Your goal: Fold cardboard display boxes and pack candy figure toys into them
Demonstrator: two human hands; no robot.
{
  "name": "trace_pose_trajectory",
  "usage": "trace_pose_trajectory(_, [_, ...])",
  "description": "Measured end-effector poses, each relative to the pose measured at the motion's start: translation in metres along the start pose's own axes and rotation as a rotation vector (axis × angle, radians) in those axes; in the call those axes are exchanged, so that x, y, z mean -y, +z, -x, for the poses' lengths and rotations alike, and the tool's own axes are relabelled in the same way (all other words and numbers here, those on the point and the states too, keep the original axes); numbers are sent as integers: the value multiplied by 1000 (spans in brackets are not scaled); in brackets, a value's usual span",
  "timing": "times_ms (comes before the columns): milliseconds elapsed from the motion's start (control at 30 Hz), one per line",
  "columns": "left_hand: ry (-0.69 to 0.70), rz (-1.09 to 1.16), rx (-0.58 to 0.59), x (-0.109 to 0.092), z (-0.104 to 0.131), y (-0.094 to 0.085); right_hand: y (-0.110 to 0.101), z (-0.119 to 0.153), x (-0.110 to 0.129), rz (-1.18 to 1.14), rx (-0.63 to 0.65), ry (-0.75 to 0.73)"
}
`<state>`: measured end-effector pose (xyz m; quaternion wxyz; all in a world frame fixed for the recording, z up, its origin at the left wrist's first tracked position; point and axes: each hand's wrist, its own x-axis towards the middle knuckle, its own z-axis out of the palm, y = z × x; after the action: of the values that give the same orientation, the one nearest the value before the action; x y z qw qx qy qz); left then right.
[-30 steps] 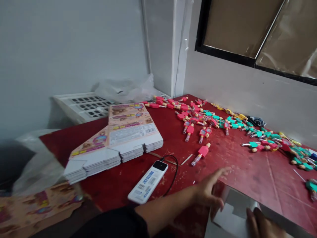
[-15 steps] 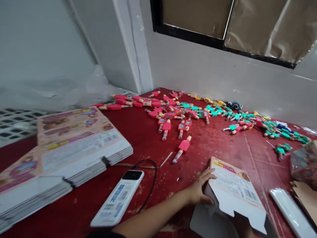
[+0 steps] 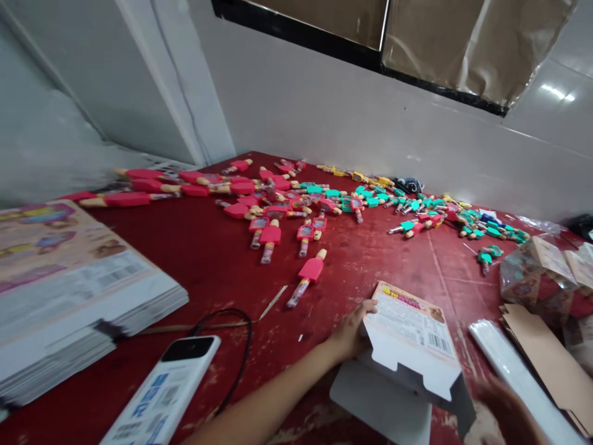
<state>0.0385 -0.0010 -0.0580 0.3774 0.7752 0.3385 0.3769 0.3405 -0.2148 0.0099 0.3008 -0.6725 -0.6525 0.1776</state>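
Left hand (image 3: 348,334), a second ago flat on red table, now grips left edge of printed white cardboard carton (image 3: 410,337); carton raised from flat blank into half-opened shape; blurred right hand (image 3: 503,402) shifted to carton's lower right corner

Red table (image 3: 208,259): toys (image 3: 310,272), box stack (image 3: 69,290), power bank (image 3: 162,395).

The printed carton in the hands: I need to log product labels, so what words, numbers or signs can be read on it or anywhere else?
None can be read.
Carton, left hand on its edge: yellow heading, fine print, barcode; too blurred.
Stack of flat cartons: print and barcodes blurred.
White power bank: blue characters, illegible.
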Motion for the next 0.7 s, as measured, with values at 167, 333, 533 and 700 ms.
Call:
trace_pose_trajectory(167, [12,2,34,-3,-3,-1,28,-41,3,-151,-30,-41])
trace_pose_trajectory(333, [66,-4,45,0,-4,-2,69,-69,1,-35,-381,33])
trace_pose_trajectory(533, [69,8,61,6,-5,3,-5,-66,33,-147,267,58])
trace_pose_trajectory(700, [31,46,127,5,-5,1,-19,-89,70,-7,450,143])
